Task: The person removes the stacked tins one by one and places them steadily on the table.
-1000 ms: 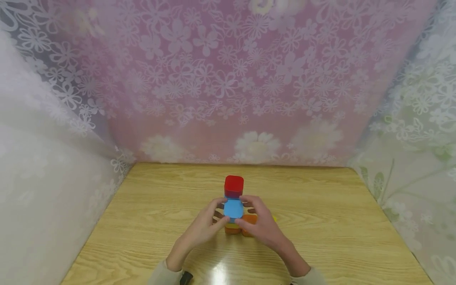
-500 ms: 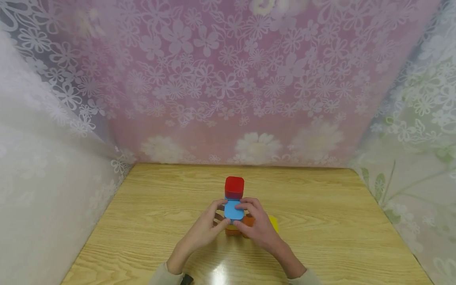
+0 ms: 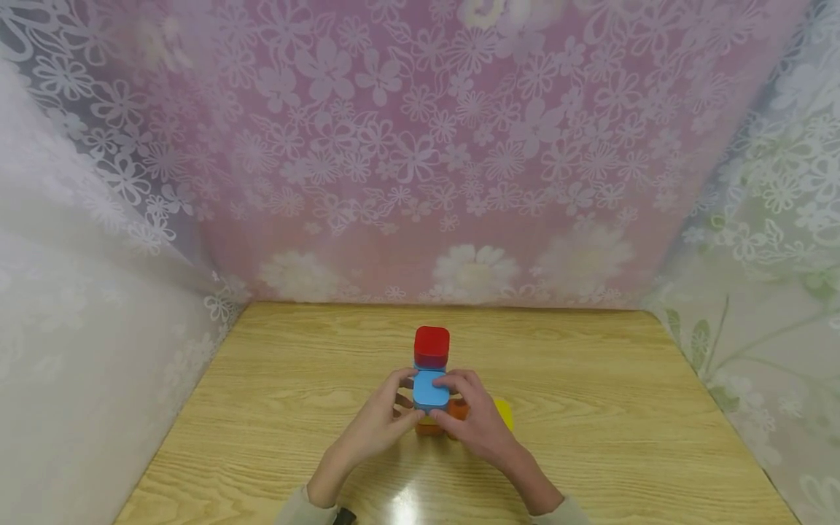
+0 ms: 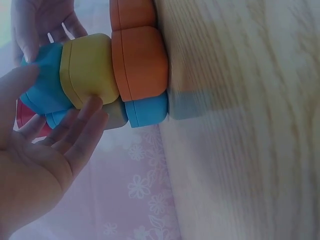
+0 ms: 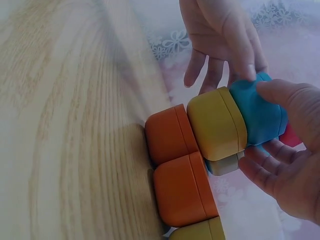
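Observation:
My left hand (image 3: pixel 377 419) and right hand (image 3: pixel 482 419) grip a blue block (image 3: pixel 430 389) from its two sides, thumbs at the near face. The right index finger lies on its top. Beneath the blue block is a yellow block (image 4: pixel 90 70), which rests on an orange block (image 4: pixel 142 65) on the table. Some left fingertips reach down beside the yellow block. Directly behind stands another stack: a red block (image 3: pixel 432 344) on top, then a blue one, a greyish block (image 5: pixel 225 164) and a blue block (image 4: pixel 149 110) at the bottom, partly hidden.
A second orange block (image 5: pixel 185 190) stands on the wooden table (image 3: pixel 262 379) right of the front stack, with a yellow block (image 3: pixel 504 413) beyond it, partly covered by my right hand. Patterned curtains (image 3: pixel 407 182) hang behind and at both sides.
My right index finger has come onto the top of the blue block. Both hands and that block have shifted very slightly toward me.

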`<state>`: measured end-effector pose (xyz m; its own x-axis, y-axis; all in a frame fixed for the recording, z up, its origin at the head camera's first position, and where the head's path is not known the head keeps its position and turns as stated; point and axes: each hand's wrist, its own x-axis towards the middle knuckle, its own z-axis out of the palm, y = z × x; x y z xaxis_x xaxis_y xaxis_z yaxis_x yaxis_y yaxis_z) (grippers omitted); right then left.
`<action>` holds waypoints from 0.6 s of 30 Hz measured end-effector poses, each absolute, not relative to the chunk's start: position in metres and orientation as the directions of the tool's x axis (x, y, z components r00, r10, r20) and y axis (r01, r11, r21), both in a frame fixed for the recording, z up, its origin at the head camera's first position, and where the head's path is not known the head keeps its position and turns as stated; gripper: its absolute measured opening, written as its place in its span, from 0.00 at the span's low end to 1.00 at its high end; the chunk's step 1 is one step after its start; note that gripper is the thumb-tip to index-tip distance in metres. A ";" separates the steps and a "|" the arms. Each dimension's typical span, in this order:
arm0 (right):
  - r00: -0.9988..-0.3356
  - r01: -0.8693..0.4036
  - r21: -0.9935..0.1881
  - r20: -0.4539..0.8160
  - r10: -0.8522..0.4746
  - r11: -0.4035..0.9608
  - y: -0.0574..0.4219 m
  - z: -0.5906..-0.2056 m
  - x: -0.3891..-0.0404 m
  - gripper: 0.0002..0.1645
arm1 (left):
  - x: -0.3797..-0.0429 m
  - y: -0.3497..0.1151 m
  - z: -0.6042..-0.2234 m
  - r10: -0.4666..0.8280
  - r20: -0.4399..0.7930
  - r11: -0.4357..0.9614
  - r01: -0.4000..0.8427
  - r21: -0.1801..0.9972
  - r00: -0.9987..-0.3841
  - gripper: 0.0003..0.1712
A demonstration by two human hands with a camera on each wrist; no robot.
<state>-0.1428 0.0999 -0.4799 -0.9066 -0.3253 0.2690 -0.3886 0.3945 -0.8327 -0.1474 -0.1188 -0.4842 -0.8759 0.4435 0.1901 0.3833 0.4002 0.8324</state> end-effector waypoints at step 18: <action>-0.885 -0.455 -0.811 0.366 -0.288 0.368 0.102 -0.486 -0.138 0.21 | -0.148 -0.121 -0.492 0.451 0.155 0.562 0.415 0.716 -0.879 0.30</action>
<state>-0.1383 0.1023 -0.4864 -0.8849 -0.2879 0.3661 -0.4552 0.3680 -0.8108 -0.1479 -0.1214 -0.4917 -0.8789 0.4510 0.1555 0.4149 0.5619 0.7157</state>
